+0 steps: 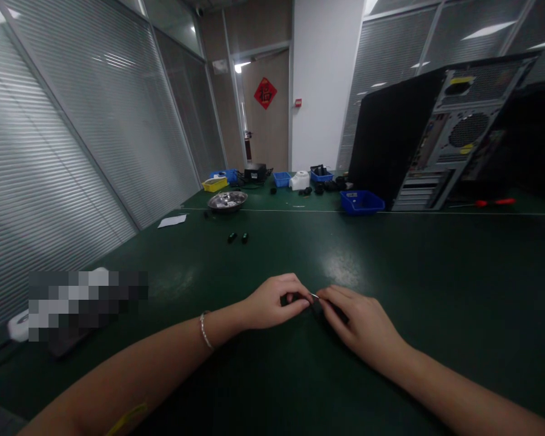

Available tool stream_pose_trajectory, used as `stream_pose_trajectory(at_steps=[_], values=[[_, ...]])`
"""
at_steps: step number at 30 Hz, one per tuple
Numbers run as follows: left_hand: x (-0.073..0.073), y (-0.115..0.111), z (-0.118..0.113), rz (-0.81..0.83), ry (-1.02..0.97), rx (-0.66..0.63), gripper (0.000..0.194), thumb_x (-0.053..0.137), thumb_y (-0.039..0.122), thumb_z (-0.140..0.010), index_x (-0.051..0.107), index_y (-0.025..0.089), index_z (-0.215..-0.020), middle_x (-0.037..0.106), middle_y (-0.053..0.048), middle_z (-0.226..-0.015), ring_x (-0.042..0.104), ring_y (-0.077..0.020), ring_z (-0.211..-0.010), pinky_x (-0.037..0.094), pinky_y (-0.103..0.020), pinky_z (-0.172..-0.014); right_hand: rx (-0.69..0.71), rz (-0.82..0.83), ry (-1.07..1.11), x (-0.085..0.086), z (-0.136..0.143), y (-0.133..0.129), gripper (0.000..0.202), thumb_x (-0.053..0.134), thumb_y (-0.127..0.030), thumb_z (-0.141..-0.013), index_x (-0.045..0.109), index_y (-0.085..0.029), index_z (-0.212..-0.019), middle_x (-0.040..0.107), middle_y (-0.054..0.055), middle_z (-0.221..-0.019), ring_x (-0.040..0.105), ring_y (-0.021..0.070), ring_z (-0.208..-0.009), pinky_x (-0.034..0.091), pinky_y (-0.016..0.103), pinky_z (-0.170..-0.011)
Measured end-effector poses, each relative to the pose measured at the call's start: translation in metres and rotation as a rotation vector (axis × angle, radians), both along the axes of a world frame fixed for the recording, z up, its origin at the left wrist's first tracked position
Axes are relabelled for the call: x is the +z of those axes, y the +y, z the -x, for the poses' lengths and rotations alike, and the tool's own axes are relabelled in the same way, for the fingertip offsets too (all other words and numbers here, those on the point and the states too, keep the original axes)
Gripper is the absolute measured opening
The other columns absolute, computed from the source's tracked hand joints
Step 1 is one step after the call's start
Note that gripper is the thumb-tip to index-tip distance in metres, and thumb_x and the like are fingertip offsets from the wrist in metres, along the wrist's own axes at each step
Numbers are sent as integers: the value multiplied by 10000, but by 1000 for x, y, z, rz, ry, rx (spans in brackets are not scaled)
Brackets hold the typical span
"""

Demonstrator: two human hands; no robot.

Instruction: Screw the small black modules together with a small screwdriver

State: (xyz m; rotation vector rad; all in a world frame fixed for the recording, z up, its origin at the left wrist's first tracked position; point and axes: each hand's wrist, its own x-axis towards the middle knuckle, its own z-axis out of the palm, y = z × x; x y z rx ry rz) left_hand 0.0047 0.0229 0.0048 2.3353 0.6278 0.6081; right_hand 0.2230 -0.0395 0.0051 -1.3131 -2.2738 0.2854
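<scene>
My left hand (279,301), with a bracelet on the wrist, is closed in a pinch above the green table. Whatever lies between its thumb and fingers is too small and dark to name. A short, thin silver rod (315,296) bridges the gap to my right hand (356,312). Its fingers are closed around the rod's near end, and its full shape is hidden in the grip. The fingertips of both hands almost meet. Farther off on the table lie two small black pieces, a left one (232,238) and a right one (245,238).
A metal bowl (227,201) and a white paper (172,221) lie at the far left. Blue bins, including one large bin (362,202), stand along the back. An open computer case (436,133) and a red-handled tool (495,202) are at right. A power strip (19,326), partly pixelated, lies left.
</scene>
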Motion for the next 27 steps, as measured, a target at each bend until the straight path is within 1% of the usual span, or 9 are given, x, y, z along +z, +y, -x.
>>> stream_pose_trajectory(at_steps=[4, 9, 13, 15, 17, 19, 22, 25, 27], values=[[2, 0, 0, 30, -2, -14, 145, 594, 205, -955, 693, 152, -1046, 647, -79, -1011, 614, -180, -855, 499, -275, -749, 12, 16, 15, -1, -2, 2, 223, 443, -206, -987, 665, -211, -1000, 704, 56, -910, 674, 206, -803, 528, 315, -717], [3, -2, 0, 51, -15, -1, 97, 608, 187, -941, 678, 148, -995, 658, -75, -986, 623, -178, -837, 506, -272, -748, 50, 71, 47, 4, -4, 1, 234, 428, -202, -995, 662, -214, -996, 697, 58, -898, 674, 199, -776, 542, 306, -689], [2, -1, 0, 65, -33, 13, 88, 607, 178, -947, 668, 134, -993, 663, -87, -1007, 622, -182, -871, 504, -284, -787, 91, 96, 74, 5, -9, -3, 225, 442, -215, -996, 665, -232, -1020, 700, 64, -921, 684, 223, -835, 563, 335, -717], [2, 3, -1, 89, -24, -4, 80, 632, 176, -936, 676, 139, -992, 678, -77, -989, 626, -184, -879, 501, -288, -798, 88, 97, 90, 4, -12, -3, 215, 461, -223, -990, 669, -245, -1043, 703, 67, -948, 687, 231, -854, 574, 351, -738], [3, 9, -3, 131, -1, -38, 78, 676, 175, -914, 690, 148, -985, 691, -51, -929, 631, -172, -833, 502, -264, -751, 74, 103, 112, 2, -14, -1, 211, 475, -230, -985, 668, -257, -1067, 703, 68, -969, 687, 234, -857, 581, 358, -745], [5, 16, -7, 175, 19, -65, 102, 705, 177, -897, 698, 149, -995, 679, -23, -852, 612, -144, -738, 485, -221, -657, 62, 123, 135, 1, -16, 1, 213, 478, -237, -989, 655, -262, -1106, 697, 74, -1001, 685, 239, -890, 583, 362, -768], [6, 24, -11, 200, 13, -60, 84, 686, 160, -903, 707, 140, -981, 631, -12, -827, 553, -113, -661, 440, -192, -583, 64, 161, 175, 2, -18, 2, 215, 481, -236, -997, 616, -260, -1162, 676, 84, -1065, 668, 240, -963, 574, 355, -824], [4, 24, -11, 189, -13, -39, 97, 631, 133, -919, 721, 133, -955, 605, -28, -864, 540, -120, -682, 431, -209, -596, 83, 185, 216, 5, -18, 1, 202, 485, -195, -990, 592, -250, -1153, 658, 79, -1078, 647, 226, -979, 557, 336, -839], [2, 22, -8, 181, -24, -44, 146, 594, 128, -935, 727, 138, -994, 615, -46, -901, 573, -144, -744, 455, -236, -650, 85, 182, 231, 5, -18, 1, 190, 481, -161, -984, 587, -242, -1121, 651, 69, -1053, 638, 215, -957, 546, 327, -824]])
